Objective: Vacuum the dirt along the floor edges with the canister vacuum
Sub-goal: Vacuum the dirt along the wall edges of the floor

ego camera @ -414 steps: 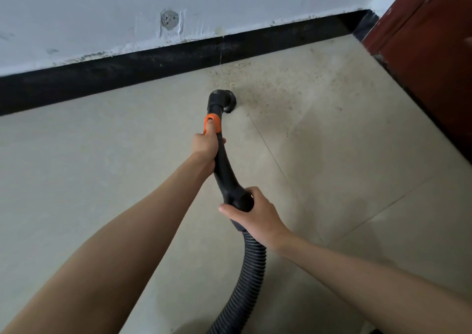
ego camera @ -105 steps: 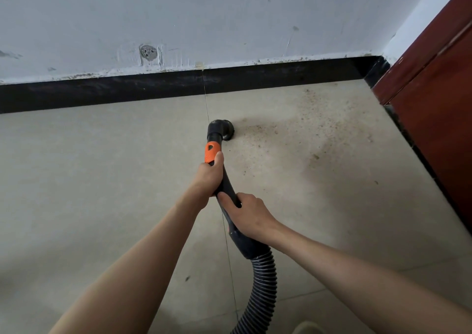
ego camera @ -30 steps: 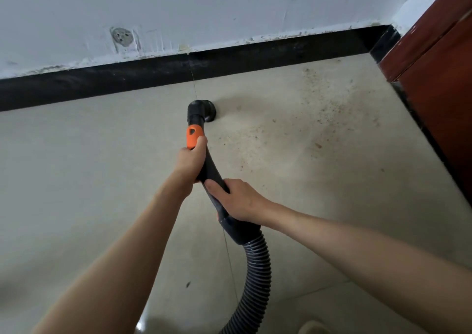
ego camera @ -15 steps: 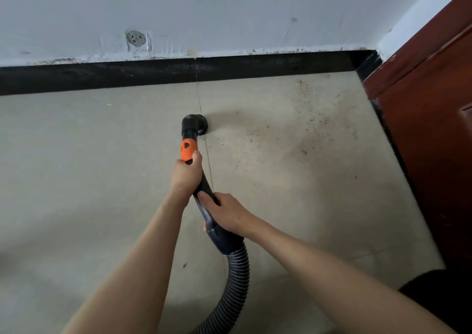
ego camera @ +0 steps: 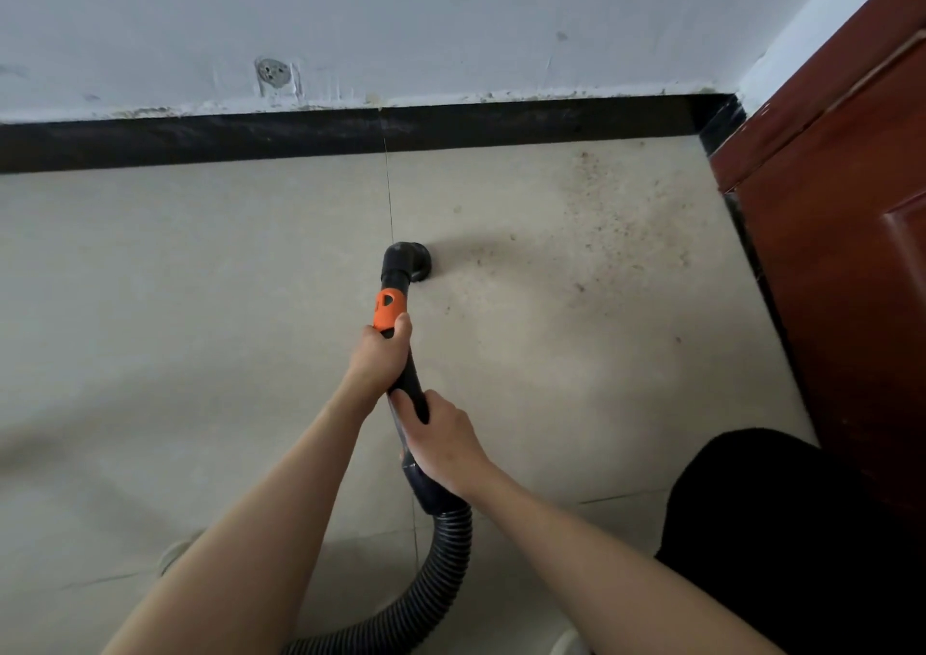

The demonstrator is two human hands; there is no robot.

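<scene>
Left hand (ego camera: 377,356): curled round the black vacuum handle tube (ego camera: 407,379), thumb up against the orange slider (ego camera: 388,309).
Right hand (ego camera: 443,441): wrapped over the same tube just behind the left, fingers closed round it, nearer the cuff where the hose begins.
Vacuum handle tube: running forward and away from both hands, tilted down toward the floor.
Nozzle (ego camera: 408,262): round black head at the tube's far end, beyond the left hand, set down on the floor tile (ego camera: 200,278), just right of a grout line.
Ribbed hose (ego camera: 441,569): leaving the cuff below the right hand, curving down and left to the bottom edge.
Dirt (ego camera: 601,233): brown specks scattered to the right of the nozzle, thickest toward the corner, apart from the head.
Black skirting (ego camera: 200,138): along the foot of the white wall (ego camera: 451,18), well beyond the nozzle.
Red-brown door (ego camera: 842,233): at the right edge.
Dark clothing (ego camera: 781,529): lower right, beside the right forearm.
</scene>
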